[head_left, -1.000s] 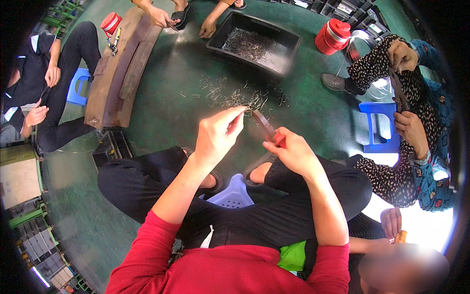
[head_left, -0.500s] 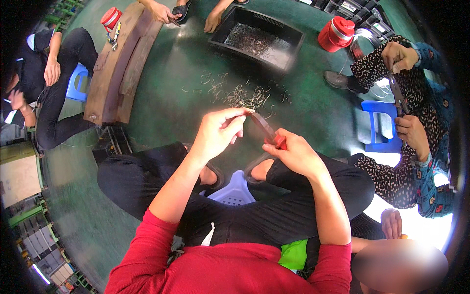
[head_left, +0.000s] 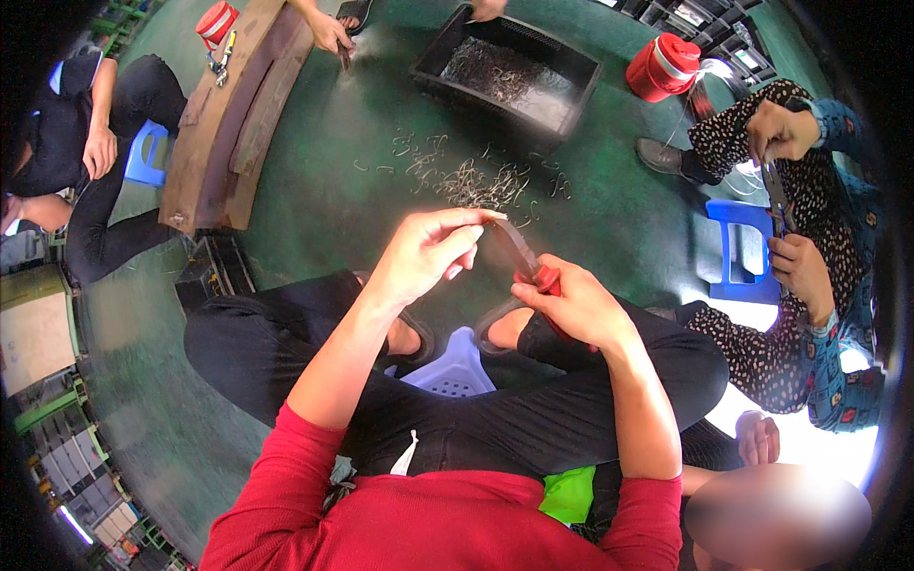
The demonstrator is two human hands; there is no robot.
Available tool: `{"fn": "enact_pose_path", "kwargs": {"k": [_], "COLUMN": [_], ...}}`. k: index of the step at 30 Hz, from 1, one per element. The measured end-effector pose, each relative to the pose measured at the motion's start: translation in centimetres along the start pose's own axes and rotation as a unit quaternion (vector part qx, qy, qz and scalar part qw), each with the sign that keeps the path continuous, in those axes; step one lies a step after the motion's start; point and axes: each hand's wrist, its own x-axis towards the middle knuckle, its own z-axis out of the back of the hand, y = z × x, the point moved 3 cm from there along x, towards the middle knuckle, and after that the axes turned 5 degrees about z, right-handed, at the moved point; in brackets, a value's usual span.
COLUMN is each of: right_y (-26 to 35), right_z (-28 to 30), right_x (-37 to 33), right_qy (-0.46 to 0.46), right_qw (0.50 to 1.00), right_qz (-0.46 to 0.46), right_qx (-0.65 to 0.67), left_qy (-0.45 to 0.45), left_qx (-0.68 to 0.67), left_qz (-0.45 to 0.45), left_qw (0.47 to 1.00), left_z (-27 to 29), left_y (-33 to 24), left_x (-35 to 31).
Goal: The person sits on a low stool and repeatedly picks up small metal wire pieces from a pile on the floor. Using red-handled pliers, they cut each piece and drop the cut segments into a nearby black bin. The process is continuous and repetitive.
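Observation:
My right hand (head_left: 586, 303) is wrapped round the red handles of a pair of pliers (head_left: 519, 249), whose long metal jaws point up and left. At the tip of the jaws, the thumb and forefinger of my left hand (head_left: 433, 252) are pinched together. Whatever lies between those fingertips is too small to make out. Just beyond my hands, a loose heap of small bent wire hooks (head_left: 481, 183) lies on the green floor, with several strays around it.
A black plastic crate (head_left: 433, 88) holds more metal pieces. At left stands a wooden bench (head_left: 214, 143) with a yellow-handled tool (head_left: 222, 62). A red jug (head_left: 662, 68) and a blue stool (head_left: 724, 249) are at right. Co-workers sit on both sides; one works with pliers (head_left: 776, 190).
My hands stay almost in place, and a lower red handle now shows below my right hand. A co-worker's hand has moved from beside the crate to its far edge.

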Motion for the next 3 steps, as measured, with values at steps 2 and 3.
{"fn": "enact_pose_path", "kwargs": {"k": [2,3], "right_y": [0.23,0.35], "right_z": [0.02,0.03], "right_x": [0.02,-0.02], "right_qy": [-0.001,-0.001], "right_qw": [0.999,0.998], "right_qz": [-0.017,-0.026], "right_qx": [-0.033,-0.05], "left_qy": [0.004,0.0], "left_qx": [0.002,0.016], "left_qz": [-0.003,-0.003], "left_qw": [1.0,1.0], "left_z": [0.08,0.11], "left_y": [0.02,0.1], "left_x": [0.12,0.16]}}
